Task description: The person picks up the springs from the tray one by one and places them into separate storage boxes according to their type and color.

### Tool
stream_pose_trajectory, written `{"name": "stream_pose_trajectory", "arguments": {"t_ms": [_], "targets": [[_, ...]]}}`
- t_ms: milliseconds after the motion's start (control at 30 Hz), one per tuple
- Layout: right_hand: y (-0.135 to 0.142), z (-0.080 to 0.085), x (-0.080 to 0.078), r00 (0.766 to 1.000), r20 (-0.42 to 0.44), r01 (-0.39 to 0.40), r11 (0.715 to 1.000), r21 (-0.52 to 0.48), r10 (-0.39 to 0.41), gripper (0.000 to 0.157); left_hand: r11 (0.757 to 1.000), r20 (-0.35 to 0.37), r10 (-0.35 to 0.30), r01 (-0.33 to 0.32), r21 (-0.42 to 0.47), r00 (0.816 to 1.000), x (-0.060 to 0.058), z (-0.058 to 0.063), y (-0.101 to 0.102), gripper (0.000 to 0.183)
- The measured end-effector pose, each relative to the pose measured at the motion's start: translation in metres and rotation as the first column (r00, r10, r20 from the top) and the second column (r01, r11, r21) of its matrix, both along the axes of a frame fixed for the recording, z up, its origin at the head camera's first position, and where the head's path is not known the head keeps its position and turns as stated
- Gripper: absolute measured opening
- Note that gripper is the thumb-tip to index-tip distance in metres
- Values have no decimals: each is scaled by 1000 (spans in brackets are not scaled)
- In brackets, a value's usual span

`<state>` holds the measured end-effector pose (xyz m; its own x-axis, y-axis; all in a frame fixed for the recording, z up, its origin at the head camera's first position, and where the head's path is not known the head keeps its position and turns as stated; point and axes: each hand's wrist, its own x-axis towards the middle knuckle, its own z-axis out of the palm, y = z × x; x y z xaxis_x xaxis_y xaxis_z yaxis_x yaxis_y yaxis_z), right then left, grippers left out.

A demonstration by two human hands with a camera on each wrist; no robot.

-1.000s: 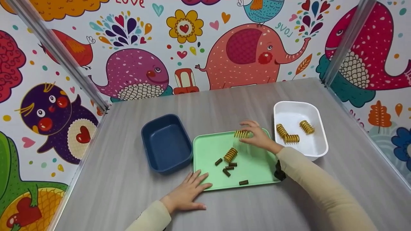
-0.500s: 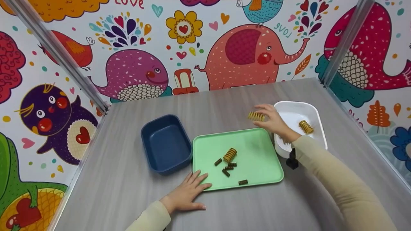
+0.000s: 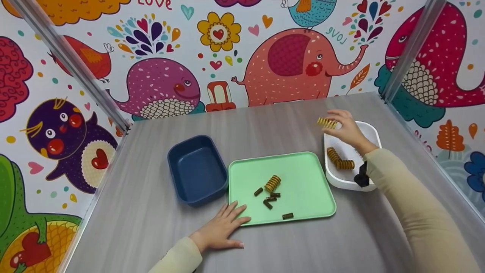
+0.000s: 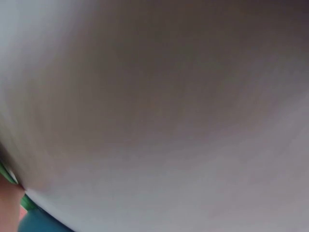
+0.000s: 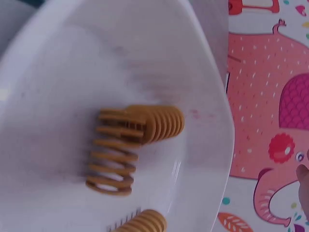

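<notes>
My right hand (image 3: 346, 127) pinches a yellow coil spring (image 3: 327, 123) between thumb and fingers, over the far left corner of the white bin (image 3: 352, 185). Inside that bin lie two more yellow springs (image 3: 345, 164) in the head view; the right wrist view also shows a third spring (image 5: 145, 222) there. My left hand (image 3: 221, 229) is spread flat, fingertips on the near left corner of the green tray (image 3: 303, 178). On the tray are one yellow spring (image 3: 273, 183) and several small dark springs (image 3: 287, 216).
A dark blue bin (image 3: 197, 170) stands left of the tray, close against its edge. Metal posts (image 3: 413, 45) and patterned walls (image 3: 227, 49) border the grey table (image 3: 151, 227) at the back and sides.
My right hand has carried the yellow spring from above the tray's far edge rightward and away, to the white bin's far left corner. The left hand has stayed in place.
</notes>
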<state>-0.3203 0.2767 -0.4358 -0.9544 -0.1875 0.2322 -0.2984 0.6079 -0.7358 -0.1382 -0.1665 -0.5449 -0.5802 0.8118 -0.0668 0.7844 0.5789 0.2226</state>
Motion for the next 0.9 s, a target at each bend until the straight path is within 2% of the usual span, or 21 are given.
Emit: {"name": "stream_pose_trajectory", "arguments": {"t_ms": [200, 333, 533, 700, 900], "targets": [[16, -1, -9, 999, 51, 7, 999, 54, -10, 51, 1000, -13, -4, 4, 1, 1000, 0, 1, 1, 72], [26, -4, -11, 994, 95, 44, 999, 31, -47, 56, 1000, -6, 1, -1, 0, 1000, 0, 1, 1, 71], [39, -14, -12, 983, 160, 81, 995, 62, -90, 58, 1000, 7, 7, -7, 4, 1000, 1, 2, 1, 71], [48, -24, -10, 964, 248, 68, 992, 109, -93, 58, 1000, -5, 3, -3, 7, 1000, 1, 2, 1, 71], [53, -34, -12, 958, 277, 18, 978, 208, -76, 54, 1000, -23, -2, 2, 6, 1000, 0, 1, 1, 71]]}}
